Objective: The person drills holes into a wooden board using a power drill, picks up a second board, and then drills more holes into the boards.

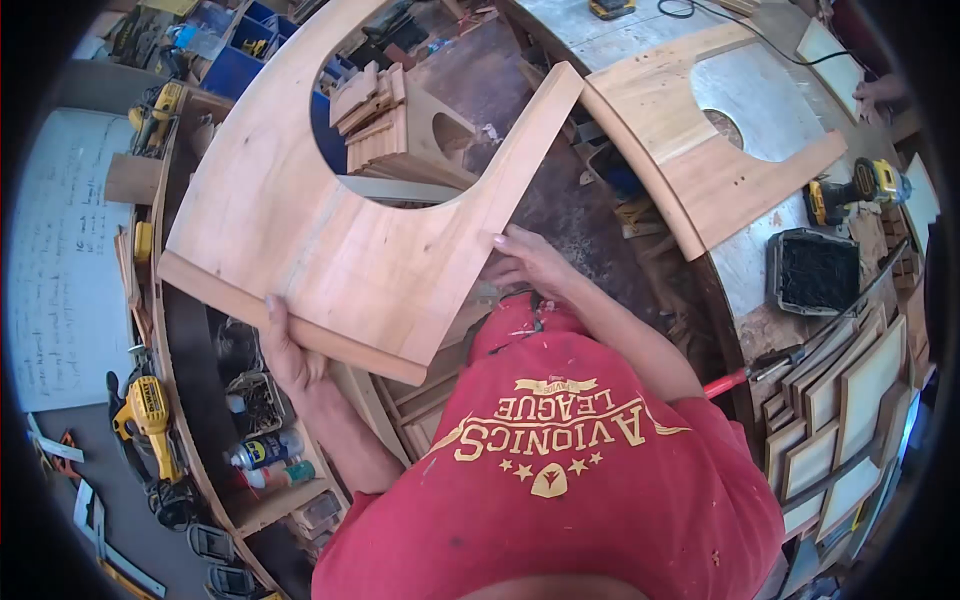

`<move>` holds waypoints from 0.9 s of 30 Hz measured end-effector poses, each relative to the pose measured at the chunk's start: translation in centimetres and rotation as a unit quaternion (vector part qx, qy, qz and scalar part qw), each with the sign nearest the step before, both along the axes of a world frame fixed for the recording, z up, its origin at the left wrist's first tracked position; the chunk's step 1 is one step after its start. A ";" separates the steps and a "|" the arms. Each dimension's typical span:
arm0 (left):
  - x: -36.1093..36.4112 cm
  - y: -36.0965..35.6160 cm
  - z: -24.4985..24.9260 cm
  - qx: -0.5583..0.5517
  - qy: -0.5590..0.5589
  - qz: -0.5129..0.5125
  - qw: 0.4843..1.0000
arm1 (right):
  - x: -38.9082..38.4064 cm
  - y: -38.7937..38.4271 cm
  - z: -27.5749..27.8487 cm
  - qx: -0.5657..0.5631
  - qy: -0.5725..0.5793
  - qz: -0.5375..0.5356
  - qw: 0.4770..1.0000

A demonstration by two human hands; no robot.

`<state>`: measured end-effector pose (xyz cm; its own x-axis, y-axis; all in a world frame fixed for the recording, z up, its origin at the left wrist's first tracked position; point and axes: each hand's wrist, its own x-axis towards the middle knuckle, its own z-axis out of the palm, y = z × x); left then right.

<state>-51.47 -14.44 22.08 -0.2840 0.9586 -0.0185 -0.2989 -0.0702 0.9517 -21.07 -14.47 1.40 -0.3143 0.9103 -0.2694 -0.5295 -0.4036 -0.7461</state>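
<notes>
A pale wooden panel (390, 250) with a large U-shaped cutout is tilted up in front of my body. My left hand (292, 350) grips its lower edge, thumb on the face beside a rounded edge strip (340, 338), with the other fingers underneath. At the panel's right side, my right hand (530, 264) holds the edge near the narrow arm of the cutout. Its thumb lies on the face, and its other fingers are partly hidden behind the wood.
A similar cut panel (690, 165) lies on the bench at right, near a yellow drill (868, 190) and a bin of black screws (815, 268). Stacked boards (840, 410) stand lower right. Power tools (150, 415), a spray can (268, 449) and a whiteboard (70, 250) are left. Another person's hand (880, 92) shows far right.
</notes>
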 end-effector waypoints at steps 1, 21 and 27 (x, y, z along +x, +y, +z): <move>-0.1 -0.5 0.0 0.005 0.008 -0.002 1.000 | -0.3 0.2 0.6 0.017 0.055 0.001 0.998; -1.1 1.9 -2.4 0.027 -0.097 -0.150 0.984 | 1.4 -3.9 7.1 0.199 -0.145 -0.346 0.906; -0.2 3.0 -3.2 0.011 -0.081 -0.221 0.972 | 1.6 -6.1 6.6 0.158 -0.127 -0.353 0.914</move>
